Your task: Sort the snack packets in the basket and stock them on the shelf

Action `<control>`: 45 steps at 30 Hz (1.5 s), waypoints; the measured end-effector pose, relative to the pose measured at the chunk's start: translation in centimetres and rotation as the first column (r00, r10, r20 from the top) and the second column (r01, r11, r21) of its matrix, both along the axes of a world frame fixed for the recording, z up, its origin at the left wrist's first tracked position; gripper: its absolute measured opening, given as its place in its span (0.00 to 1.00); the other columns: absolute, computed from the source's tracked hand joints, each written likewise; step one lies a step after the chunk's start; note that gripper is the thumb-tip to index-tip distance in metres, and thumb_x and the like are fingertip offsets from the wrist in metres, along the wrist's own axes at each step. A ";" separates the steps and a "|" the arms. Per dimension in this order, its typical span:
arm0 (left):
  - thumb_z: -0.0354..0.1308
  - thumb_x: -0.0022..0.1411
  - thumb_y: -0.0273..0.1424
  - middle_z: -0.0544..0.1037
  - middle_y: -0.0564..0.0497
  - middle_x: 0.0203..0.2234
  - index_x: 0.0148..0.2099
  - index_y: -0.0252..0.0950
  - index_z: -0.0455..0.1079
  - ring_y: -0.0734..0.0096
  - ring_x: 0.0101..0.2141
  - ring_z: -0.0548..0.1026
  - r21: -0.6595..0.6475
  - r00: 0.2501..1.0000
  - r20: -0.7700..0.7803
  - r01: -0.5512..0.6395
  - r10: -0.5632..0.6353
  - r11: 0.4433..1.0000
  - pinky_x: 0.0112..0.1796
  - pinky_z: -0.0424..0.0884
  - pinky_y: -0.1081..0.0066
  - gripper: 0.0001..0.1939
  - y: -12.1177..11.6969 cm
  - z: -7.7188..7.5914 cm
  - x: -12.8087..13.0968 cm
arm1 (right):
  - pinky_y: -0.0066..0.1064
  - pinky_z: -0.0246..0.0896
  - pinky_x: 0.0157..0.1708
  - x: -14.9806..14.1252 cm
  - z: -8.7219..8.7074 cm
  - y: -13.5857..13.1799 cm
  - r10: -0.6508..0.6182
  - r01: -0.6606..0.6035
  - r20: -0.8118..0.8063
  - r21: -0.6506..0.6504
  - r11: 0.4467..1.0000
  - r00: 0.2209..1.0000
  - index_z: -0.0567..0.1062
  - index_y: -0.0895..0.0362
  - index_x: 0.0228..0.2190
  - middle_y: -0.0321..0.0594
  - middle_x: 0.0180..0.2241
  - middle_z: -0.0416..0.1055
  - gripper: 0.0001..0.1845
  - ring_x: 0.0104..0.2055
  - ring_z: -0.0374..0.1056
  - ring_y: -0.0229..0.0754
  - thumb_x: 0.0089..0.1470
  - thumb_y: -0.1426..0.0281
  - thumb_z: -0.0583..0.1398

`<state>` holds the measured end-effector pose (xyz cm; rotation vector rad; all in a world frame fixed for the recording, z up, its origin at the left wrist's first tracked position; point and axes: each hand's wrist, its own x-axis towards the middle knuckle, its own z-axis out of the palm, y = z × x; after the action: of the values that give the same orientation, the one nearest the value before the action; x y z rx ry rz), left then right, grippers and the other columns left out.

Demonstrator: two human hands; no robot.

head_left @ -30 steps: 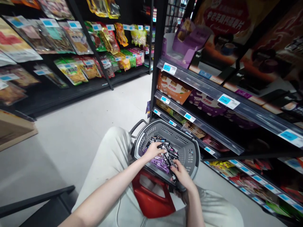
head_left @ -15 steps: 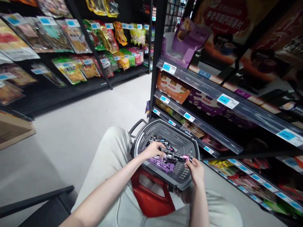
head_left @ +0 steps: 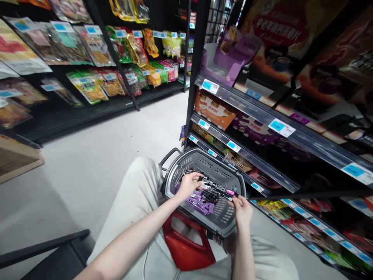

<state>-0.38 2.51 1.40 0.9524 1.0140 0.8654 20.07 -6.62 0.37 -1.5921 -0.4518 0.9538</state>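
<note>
A grey shopping basket [head_left: 224, 217] rests on my lap, over a red stool [head_left: 186, 243]. Inside lie several small black and purple stick packets [head_left: 201, 202]. Both hands hold a bunch of black packets with pink ends [head_left: 217, 189] level above the pile. My left hand [head_left: 188, 184] pinches the bunch's left end. My right hand [head_left: 241, 210] grips its right, pink-tipped end, near the basket's right rim.
Black store shelves [head_left: 262, 116] with blue price tags and boxed goods stand close on the right. Hanging snack bags [head_left: 87, 83] line the racks at left across a pale floor aisle [head_left: 96, 155]. A dark bar [head_left: 43, 247] crosses the lower left.
My right hand swung from the basket's near rim out to the right, turning the bunch of packets from lengthwise to crosswise. The left hand lifted slightly, keeping its hold.
</note>
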 end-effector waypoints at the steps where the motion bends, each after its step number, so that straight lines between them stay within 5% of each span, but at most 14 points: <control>1: 0.58 0.42 0.28 0.68 0.57 0.19 0.35 0.32 0.65 0.76 0.22 0.69 0.053 0.999 -0.050 -0.013 0.016 0.999 0.26 0.69 0.73 0.14 0.0 0.1 0.0 | 0.30 0.64 0.23 0.0 0.1 0.0 0.001 -0.001 0.040 -0.001 1.000 0.999 0.68 0.58 0.24 0.33 0.18 0.70 0.16 0.19 0.68 0.40 0.30 0.64 0.64; 4: 0.58 0.43 0.27 0.70 0.55 0.21 0.34 0.32 0.67 0.77 0.24 0.69 0.203 0.982 -0.190 0.047 -0.008 0.978 0.27 0.66 0.77 0.12 0.2 0.3 -0.4 | 0.30 0.62 0.23 0.3 0.4 -0.1 0.024 -0.028 0.123 0.026 0.999 0.992 0.68 0.58 0.25 0.33 0.18 0.70 0.16 0.19 0.67 0.39 0.31 0.63 0.63; 6: 0.59 0.42 0.28 0.71 0.54 0.24 0.35 0.32 0.67 0.76 0.26 0.69 0.263 0.953 -0.279 0.197 -0.120 0.944 0.28 0.63 0.77 0.13 0.3 0.5 -0.8 | 0.30 0.62 0.24 0.4 0.7 -0.4 0.054 -0.060 0.139 0.041 0.997 0.989 0.69 0.58 0.25 0.34 0.19 0.70 0.15 0.20 0.67 0.39 0.32 0.64 0.63; 10: 0.61 0.40 0.35 0.73 0.54 0.26 0.38 0.37 0.69 0.73 0.27 0.69 0.325 0.783 -0.498 0.566 -0.372 0.757 0.29 0.60 0.78 0.18 -0.3 0.7 -1.2 | 0.30 0.62 0.26 -0.6 1.7 -0.6 0.118 -0.129 0.182 0.050 0.990 0.976 0.71 0.58 0.25 0.35 0.22 0.71 0.13 0.22 0.66 0.37 0.32 0.66 0.63; 14: 0.58 0.44 0.39 0.73 0.55 0.24 0.36 0.36 0.70 0.74 0.25 0.67 0.361 0.670 -0.604 0.713 -0.432 0.601 0.26 0.56 0.79 0.16 -1.7 0.5 -0.5 | 0.29 0.61 0.27 -3.2 2.3 -0.5 0.235 -0.249 0.222 0.036 0.968 0.946 0.73 0.58 0.24 0.37 0.22 0.71 0.10 0.25 0.65 0.38 0.35 0.66 0.62; 24: 0.58 0.43 0.37 0.61 0.59 0.16 0.26 0.31 0.66 0.80 0.20 0.56 0.267 0.713 -0.515 0.661 -0.476 0.701 0.21 0.48 0.79 0.13 -3.1 -0.4 1.0 | 0.31 0.60 0.32 -4.7 1.1 0.1 0.319 -0.331 0.154 0.057 0.942 0.935 0.72 0.60 0.28 0.40 0.28 0.72 0.15 0.30 0.67 0.41 0.35 0.66 0.62; 30: 0.62 0.36 0.38 0.50 0.62 0.12 0.17 0.32 0.56 0.83 0.16 0.49 0.119 0.633 -0.315 0.766 -0.708 0.632 0.18 0.43 0.77 0.18 -2.8 -0.5 0.7 | 0.31 0.59 0.32 -4.1 -0.1 -0.2 0.223 -0.234 0.132 0.072 0.970 0.966 0.72 0.60 0.29 0.39 0.27 0.73 0.15 0.29 0.66 0.40 0.37 0.64 0.61; 40: 0.62 0.35 0.31 0.59 0.61 0.13 0.22 0.31 0.63 0.82 0.16 0.56 0.079 0.696 -0.121 0.717 -0.707 0.692 0.18 0.50 0.79 0.12 -3.2 0.2 0.9 | 0.22 0.53 0.18 -4.2 0.0 0.2 0.001 0.002 -0.056 0.059 0.998 0.998 0.69 0.60 0.24 0.31 0.19 0.67 0.13 0.18 0.59 0.31 0.36 0.64 0.61; 45: 0.59 0.41 0.34 0.70 0.54 0.20 0.31 0.31 0.66 0.74 0.19 0.67 -0.119 0.621 0.143 0.784 -0.771 0.609 0.21 0.61 0.75 0.14 -3.0 0.2 0.5 | 0.21 0.54 0.16 -3.1 0.0 0.2 -0.146 0.156 -0.146 0.066 0.985 0.979 0.66 0.59 0.23 0.28 0.18 0.65 0.13 0.16 0.58 0.29 0.33 0.65 0.62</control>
<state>0.14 -0.48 1.61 1.0677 0.4821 0.0585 17.01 -6.44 0.39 -1.4569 -0.2624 0.9146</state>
